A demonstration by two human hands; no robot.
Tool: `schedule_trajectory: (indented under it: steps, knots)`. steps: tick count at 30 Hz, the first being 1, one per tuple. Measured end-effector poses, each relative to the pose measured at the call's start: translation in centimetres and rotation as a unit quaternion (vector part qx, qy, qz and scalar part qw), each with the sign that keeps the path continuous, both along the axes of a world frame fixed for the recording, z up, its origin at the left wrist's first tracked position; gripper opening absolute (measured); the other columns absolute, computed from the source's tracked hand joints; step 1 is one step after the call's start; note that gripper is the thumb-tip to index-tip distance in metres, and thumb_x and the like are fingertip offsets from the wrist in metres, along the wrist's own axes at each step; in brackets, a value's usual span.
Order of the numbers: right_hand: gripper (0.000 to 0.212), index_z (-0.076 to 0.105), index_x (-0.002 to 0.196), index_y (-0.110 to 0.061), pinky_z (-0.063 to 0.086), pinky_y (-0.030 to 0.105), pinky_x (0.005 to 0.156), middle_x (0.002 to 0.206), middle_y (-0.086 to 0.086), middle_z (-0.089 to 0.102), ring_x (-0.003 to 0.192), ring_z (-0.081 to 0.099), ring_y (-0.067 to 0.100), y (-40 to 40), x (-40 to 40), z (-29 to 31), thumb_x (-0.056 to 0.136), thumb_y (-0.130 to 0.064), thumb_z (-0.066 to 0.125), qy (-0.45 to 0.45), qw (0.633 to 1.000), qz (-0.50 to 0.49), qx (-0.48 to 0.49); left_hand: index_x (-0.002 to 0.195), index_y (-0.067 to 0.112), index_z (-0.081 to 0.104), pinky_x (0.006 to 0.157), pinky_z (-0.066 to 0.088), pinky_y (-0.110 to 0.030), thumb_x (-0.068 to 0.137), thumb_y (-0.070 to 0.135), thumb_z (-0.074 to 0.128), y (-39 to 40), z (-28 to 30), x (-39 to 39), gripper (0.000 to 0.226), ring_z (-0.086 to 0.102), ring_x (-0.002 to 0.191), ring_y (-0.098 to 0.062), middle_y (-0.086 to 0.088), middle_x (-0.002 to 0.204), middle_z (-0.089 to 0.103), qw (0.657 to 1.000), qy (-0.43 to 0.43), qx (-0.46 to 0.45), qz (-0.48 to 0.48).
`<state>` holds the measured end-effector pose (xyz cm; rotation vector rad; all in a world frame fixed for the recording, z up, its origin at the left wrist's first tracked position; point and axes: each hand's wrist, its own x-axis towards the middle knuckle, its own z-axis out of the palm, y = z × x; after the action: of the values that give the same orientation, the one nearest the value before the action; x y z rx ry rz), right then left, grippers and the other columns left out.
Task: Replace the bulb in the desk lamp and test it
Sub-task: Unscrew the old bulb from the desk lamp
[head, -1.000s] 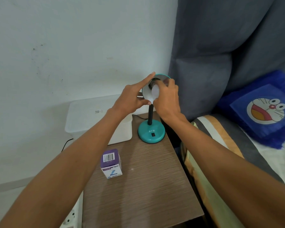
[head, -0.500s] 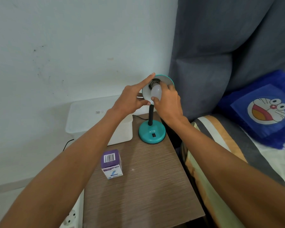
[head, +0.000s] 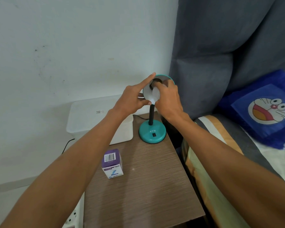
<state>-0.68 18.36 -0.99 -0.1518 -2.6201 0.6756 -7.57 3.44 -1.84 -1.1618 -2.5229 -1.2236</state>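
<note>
A teal desk lamp with a round base (head: 152,132) marked ATN and a black neck stands at the back of the brown table (head: 143,191). Its shade (head: 161,79) faces me. My left hand (head: 132,98) pinches the shade's left rim, index finger stretched along the top edge. My right hand (head: 169,100) is closed around a white bulb (head: 155,94) that sits at the dark socket inside the shade; the fingers hide most of the bulb. A purple and white bulb box (head: 112,163) stands upright on the table, nearer to me.
A white plastic lidded bin (head: 92,119) sits left of the lamp against the wall. A black cord runs behind it. A power strip (head: 72,218) lies below the table's left edge. A grey headboard and a bed with a blue cartoon pillow (head: 266,109) are to the right.
My right hand has turned on the bulb, its fingers shifting round it. The left hand stays on the shade's rim. The lamp and box have not moved.
</note>
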Motion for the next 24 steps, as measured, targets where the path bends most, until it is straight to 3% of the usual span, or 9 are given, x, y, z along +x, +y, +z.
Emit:
schedule_trajectory:
  steps: [3,5,7,11,15,17,21,24]
  knots:
    - [0.066,0.047,0.143,-0.021,0.049,0.043,0.102,0.149,0.015,0.034,0.129,0.047,0.038,-0.41,0.22,-0.33,0.083,-0.013,0.074,0.006,1.0,-0.003,-0.03,0.16,0.036,0.03,0.102,0.057,-0.04,0.08,0.007,0.086,0.21,0.1,-0.08,0.102,0.067,0.12,-0.023,-0.006,0.146,0.059,1.0,0.0,0.001,-0.004]
    - [0.065,0.042,0.147,-0.019,0.048,0.042,0.101,0.148,0.016,0.039,0.125,0.053,0.037,-0.4,0.28,-0.28,0.088,-0.019,0.071,0.007,0.998,-0.021,-0.058,0.16,0.035,0.031,0.102,0.057,-0.038,0.08,0.007,0.086,0.15,0.12,-0.11,0.101,0.068,0.118,-0.022,-0.005,0.144,0.061,1.0,-0.005,0.006,-0.005]
    - [0.062,0.044,0.147,-0.017,0.047,0.039,0.099,0.143,0.016,0.046,0.123,0.054,0.036,-0.14,0.34,-0.09,0.09,-0.015,0.069,0.002,0.999,-0.031,-0.045,0.16,0.036,0.031,0.103,0.056,-0.037,0.079,0.007,0.087,0.01,0.11,-0.05,0.102,0.068,0.118,-0.02,-0.003,0.145,0.061,1.0,-0.013,0.009,-0.001]
    - [0.065,0.051,0.143,-0.019,0.05,0.042,0.101,0.148,0.016,0.038,0.127,0.045,0.036,0.19,0.69,0.13,0.084,-0.001,0.068,0.01,1.0,0.001,-0.012,0.16,0.04,0.03,0.104,0.055,-0.038,0.079,0.005,0.086,0.13,0.18,0.1,0.105,0.067,0.121,-0.021,-0.003,0.148,0.058,1.0,-0.009,0.002,0.005]
    - [0.064,0.042,0.148,-0.02,0.048,0.043,0.1,0.144,0.016,0.045,0.125,0.053,0.036,0.06,0.67,0.27,0.09,-0.022,0.071,0.004,0.999,-0.004,-0.047,0.16,0.038,0.03,0.103,0.056,-0.039,0.08,0.009,0.086,0.18,0.12,0.12,0.102,0.068,0.118,-0.021,-0.005,0.146,0.06,1.0,-0.006,-0.001,0.002]
    - [0.061,0.046,0.146,-0.017,0.049,0.04,0.098,0.138,0.016,0.051,0.122,0.056,0.035,0.13,0.5,0.42,0.091,-0.021,0.072,-0.008,0.999,-0.012,-0.04,0.16,0.038,0.029,0.103,0.056,-0.038,0.079,0.009,0.087,0.05,0.11,0.2,0.103,0.068,0.118,-0.021,-0.004,0.146,0.06,1.0,-0.007,-0.002,0.005]
    - [0.062,0.051,0.141,-0.02,0.051,0.044,0.099,0.145,0.018,0.039,0.128,0.045,0.039,-0.11,0.54,0.47,0.083,-0.006,0.071,-0.013,1.0,-0.008,0.003,0.16,0.038,0.029,0.103,0.056,-0.038,0.078,0.006,0.087,0.12,0.13,0.33,0.105,0.069,0.116,-0.022,-0.006,0.144,0.061,1.0,-0.003,-0.005,0.01]
    - [0.064,0.044,0.144,-0.022,0.05,0.044,0.095,0.144,0.017,0.041,0.121,0.054,0.04,-0.53,0.5,0.37,0.085,-0.019,0.071,-0.006,0.999,-0.018,-0.037,0.159,0.04,0.03,0.102,0.056,-0.039,0.079,0.005,0.086,0.2,0.16,0.24,0.104,0.071,0.112,-0.019,-0.005,0.141,0.063,1.0,-0.016,0.001,0.009]
